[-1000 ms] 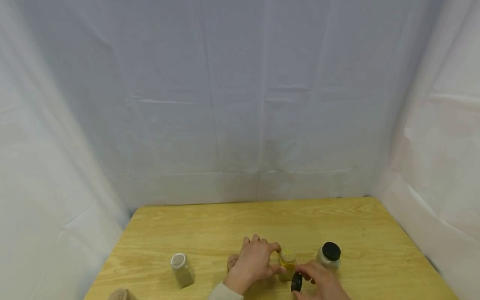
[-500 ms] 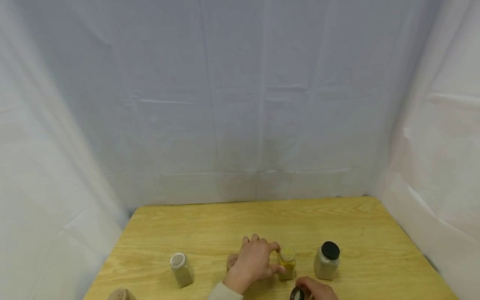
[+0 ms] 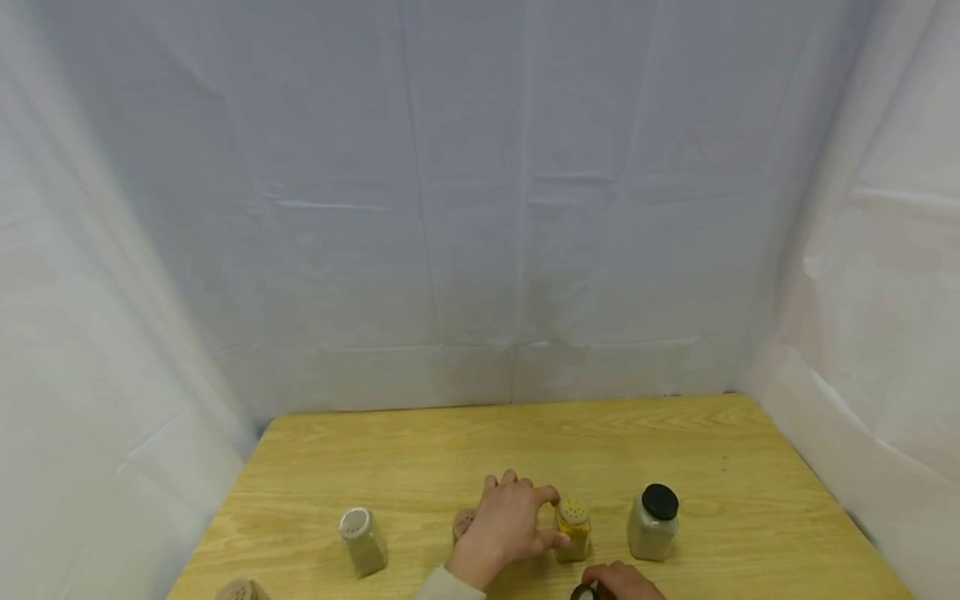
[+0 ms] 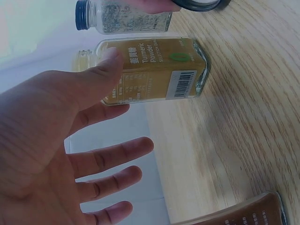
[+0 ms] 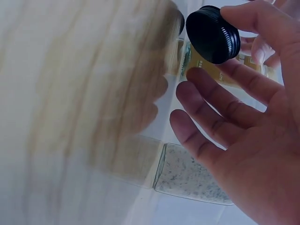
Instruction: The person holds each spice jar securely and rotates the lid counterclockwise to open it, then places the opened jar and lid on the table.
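My left hand (image 3: pixel 506 521) pinches a glass jar of turmeric powder (image 4: pixel 159 89) between thumb and index finger; the other fingers are spread out. The jar stands upright on the table, and its perforated shaker top (image 3: pixel 573 510) is uncovered. In my right hand (image 5: pixel 253 112) a black screw cap (image 5: pixel 211 33) is pinched at its rim, with the remaining fingers extended. The head view shows that cap low at the bottom edge, nearer to me than the turmeric jar. Most of the right hand is cut off there.
Right of the turmeric, a jar of pale speckled seasoning (image 3: pixel 651 533) wears a black cap. A brown-filled jar (image 3: pixel 463 522) is partly hidden behind my left hand. Farther left stand a greyish jar (image 3: pixel 364 546) and another brown-topped jar (image 3: pixel 240 591). White sheeting (image 3: pixel 480 250) surrounds the wooden table (image 3: pixel 420 442).
My right hand has moved toward me with the black cap, away from the turmeric jar, uncovering the speckled seasoning jar. The left hand has stayed in place on the turmeric.
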Tool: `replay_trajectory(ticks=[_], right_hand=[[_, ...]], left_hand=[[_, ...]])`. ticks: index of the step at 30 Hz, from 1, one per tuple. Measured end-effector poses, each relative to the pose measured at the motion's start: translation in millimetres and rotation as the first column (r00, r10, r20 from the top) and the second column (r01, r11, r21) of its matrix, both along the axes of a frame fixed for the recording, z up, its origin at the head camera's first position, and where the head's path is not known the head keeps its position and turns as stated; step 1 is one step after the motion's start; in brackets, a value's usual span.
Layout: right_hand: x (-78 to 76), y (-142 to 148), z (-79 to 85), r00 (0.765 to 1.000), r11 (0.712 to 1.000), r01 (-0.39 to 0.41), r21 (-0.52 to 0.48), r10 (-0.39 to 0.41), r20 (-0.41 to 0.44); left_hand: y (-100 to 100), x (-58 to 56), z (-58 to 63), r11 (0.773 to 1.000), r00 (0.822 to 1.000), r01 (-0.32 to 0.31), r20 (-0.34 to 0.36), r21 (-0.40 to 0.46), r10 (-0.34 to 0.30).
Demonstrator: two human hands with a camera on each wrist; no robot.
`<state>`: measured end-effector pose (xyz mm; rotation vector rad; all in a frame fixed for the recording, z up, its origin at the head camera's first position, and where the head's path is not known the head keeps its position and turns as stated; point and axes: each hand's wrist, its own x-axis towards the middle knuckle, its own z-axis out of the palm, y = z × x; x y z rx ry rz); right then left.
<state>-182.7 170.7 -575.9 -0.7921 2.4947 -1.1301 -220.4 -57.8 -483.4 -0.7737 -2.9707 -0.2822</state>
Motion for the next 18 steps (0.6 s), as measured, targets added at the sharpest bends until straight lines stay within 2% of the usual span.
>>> replay_trajectory(ticks=[2,13,18], right_hand=[[1.8,1.1,-1.3,1.000,1.000,-0.001,-0.012,0.000,-0.022],[5.3,2.2,-4.1,0.999,0.999,0.036,-0.007,-0.036,-0.018],[4.3,2.4,-6.6,0.998,0.999,0.053,0.009,-0.053,0.017]], left_hand=[[-0.1,0.0,-0.4,1.000,1.000,0.003,0.001,0.004,-0.003],[0.0,0.2,-1.5,1.000,1.000,-0.005,-0.007,0.001,0.005],[0.0,0.2,-2.1,1.000,1.000,-0.012,0.000,-0.011,0.012]])
